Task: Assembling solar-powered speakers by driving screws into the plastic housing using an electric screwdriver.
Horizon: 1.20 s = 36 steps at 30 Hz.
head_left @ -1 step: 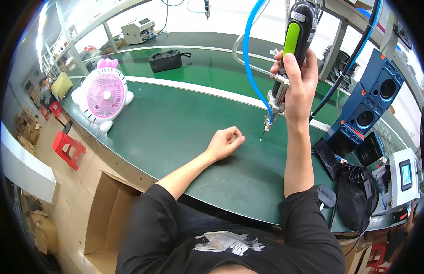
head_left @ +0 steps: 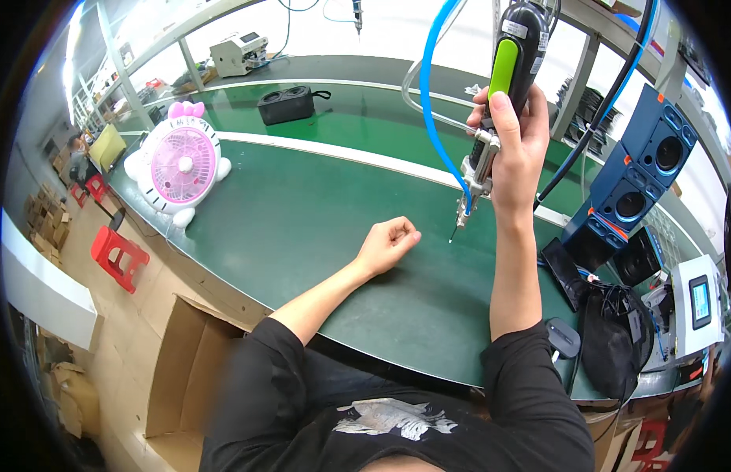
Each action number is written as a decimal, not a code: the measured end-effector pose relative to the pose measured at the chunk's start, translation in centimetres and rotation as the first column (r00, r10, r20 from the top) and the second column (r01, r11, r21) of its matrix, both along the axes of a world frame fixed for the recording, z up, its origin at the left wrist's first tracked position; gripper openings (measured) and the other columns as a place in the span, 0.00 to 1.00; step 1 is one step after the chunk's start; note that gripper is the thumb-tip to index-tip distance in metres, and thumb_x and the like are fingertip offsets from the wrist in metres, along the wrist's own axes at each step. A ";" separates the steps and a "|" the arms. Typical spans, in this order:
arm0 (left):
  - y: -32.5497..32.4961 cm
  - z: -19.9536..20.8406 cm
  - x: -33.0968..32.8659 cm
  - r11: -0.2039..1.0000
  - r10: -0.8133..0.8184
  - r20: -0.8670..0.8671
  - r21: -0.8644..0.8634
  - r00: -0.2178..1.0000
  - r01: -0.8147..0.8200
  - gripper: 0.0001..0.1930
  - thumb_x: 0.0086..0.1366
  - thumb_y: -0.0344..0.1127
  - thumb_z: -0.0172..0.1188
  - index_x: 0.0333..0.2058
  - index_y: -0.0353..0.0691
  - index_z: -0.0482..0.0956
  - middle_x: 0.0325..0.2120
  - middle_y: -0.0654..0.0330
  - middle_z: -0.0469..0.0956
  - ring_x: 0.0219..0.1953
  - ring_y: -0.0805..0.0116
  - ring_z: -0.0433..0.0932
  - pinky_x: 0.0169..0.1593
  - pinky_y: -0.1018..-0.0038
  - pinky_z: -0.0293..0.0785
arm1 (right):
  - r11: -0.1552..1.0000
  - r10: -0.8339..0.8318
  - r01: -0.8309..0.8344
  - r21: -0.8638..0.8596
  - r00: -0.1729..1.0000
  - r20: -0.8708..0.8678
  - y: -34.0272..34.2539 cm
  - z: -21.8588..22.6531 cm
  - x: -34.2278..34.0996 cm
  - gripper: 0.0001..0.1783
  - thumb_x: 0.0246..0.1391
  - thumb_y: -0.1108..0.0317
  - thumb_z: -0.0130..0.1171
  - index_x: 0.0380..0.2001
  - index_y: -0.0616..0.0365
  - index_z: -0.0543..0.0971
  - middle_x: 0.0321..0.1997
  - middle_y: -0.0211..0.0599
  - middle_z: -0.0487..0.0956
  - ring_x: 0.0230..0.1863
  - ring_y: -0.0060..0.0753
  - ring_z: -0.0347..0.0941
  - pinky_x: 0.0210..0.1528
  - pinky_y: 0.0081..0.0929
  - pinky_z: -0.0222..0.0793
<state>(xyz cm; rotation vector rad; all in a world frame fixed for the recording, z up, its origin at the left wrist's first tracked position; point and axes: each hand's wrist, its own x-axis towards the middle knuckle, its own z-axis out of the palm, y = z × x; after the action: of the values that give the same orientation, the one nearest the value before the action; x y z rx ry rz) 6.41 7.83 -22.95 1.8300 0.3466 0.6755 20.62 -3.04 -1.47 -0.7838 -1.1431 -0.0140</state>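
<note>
My right hand [head_left: 516,149] is raised over the bench and wrapped around a black electric screwdriver [head_left: 525,59] with a green lever. The thumb lies at the lower end of the lever. Below the grip, a metal nose carries a thin bit pointing down, its tip above the green bench top [head_left: 326,181]; a blue air hose [head_left: 425,94] curves into this nose. My left hand [head_left: 387,245] rests on the bench to the left of the bit, its fingers curled in. Whatever may be inside those fingers is hidden.
A pink and white cat-shaped fan [head_left: 184,164] stands at the left. Further back lies a black twin-speaker box [head_left: 286,105]. Blue speakers [head_left: 629,203] are stacked at the right, near a black bag [head_left: 613,338] and a white device with a screen [head_left: 680,307]. A cardboard box [head_left: 176,374] sits below the bench edge.
</note>
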 end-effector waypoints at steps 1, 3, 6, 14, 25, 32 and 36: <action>0.3 -0.1 0.1 0.999 0.026 0.007 -0.028 1.000 -0.025 0.11 0.70 0.38 0.59 0.31 0.36 0.76 0.20 0.74 0.68 0.24 0.85 0.60 0.28 0.79 0.56 | 1.000 0.009 -0.009 0.001 1.000 -0.006 0.0 0.0 0.0 0.18 0.67 0.62 0.57 0.52 0.64 0.71 0.40 0.40 0.79 0.35 0.24 0.76 0.39 0.24 0.75; 1.2 -0.3 0.3 0.995 0.078 0.026 -0.059 0.997 -0.076 0.12 0.70 0.39 0.58 0.30 0.37 0.76 0.21 0.73 0.70 0.26 0.84 0.62 0.30 0.78 0.59 | 1.000 0.028 -0.028 0.002 0.999 -0.021 -0.1 -0.1 0.1 0.18 0.67 0.63 0.57 0.52 0.64 0.71 0.40 0.40 0.79 0.35 0.24 0.76 0.39 0.24 0.75; 2.6 -0.5 0.3 0.998 -0.017 0.121 -0.050 0.993 0.023 0.12 0.69 0.39 0.57 0.32 0.36 0.80 0.26 0.68 0.76 0.31 0.79 0.70 0.40 0.79 0.66 | 0.999 0.053 -0.052 0.012 0.998 -0.029 0.0 -0.3 0.2 0.17 0.67 0.64 0.57 0.52 0.64 0.70 0.40 0.40 0.79 0.35 0.24 0.76 0.39 0.24 0.73; 1.6 1.1 0.0 0.966 0.147 0.290 -0.249 0.946 -0.074 0.43 0.68 0.38 0.59 0.72 0.48 0.39 0.68 0.46 0.55 0.51 0.56 0.78 0.43 0.64 0.84 | 0.998 0.057 -0.057 0.004 0.998 -0.036 0.1 -0.2 0.1 0.16 0.68 0.63 0.55 0.51 0.62 0.71 0.41 0.38 0.79 0.35 0.22 0.75 0.38 0.22 0.74; 7.6 0.5 0.8 0.924 0.040 0.157 -0.382 0.987 0.023 0.18 0.74 0.40 0.54 0.57 0.37 0.71 0.42 0.53 0.82 0.33 0.66 0.84 0.34 0.71 0.82 | 0.999 0.055 -0.055 0.002 0.996 -0.074 -0.3 -0.3 0.4 0.20 0.66 0.66 0.57 0.55 0.65 0.69 0.40 0.39 0.78 0.35 0.23 0.75 0.39 0.23 0.72; 28.9 1.4 -4.7 0.713 0.684 -0.047 0.256 0.728 -0.653 0.26 0.66 0.40 0.62 0.59 0.35 0.71 0.53 0.48 0.79 0.55 0.56 0.78 0.59 0.64 0.73 | 1.000 -0.002 0.003 0.016 0.997 -0.071 0.1 -0.9 -0.2 0.19 0.67 0.67 0.54 0.56 0.65 0.67 0.44 0.41 0.77 0.37 0.26 0.74 0.41 0.27 0.73; 38.4 0.6 -8.3 0.542 0.840 -0.119 0.203 0.529 -0.816 0.33 0.61 0.41 0.65 0.63 0.36 0.67 0.61 0.44 0.73 0.63 0.51 0.72 0.65 0.62 0.67 | 0.999 -0.040 0.041 0.020 0.997 -0.064 0.7 -1.5 -0.2 0.18 0.67 0.65 0.53 0.54 0.64 0.67 0.45 0.41 0.76 0.38 0.26 0.73 0.41 0.27 0.72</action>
<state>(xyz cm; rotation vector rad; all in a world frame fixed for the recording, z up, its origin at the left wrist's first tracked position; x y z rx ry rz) -1.91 46.22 -22.31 1.7873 1.4273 1.1783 20.45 -2.29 -3.00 -0.7829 -1.0653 -0.0351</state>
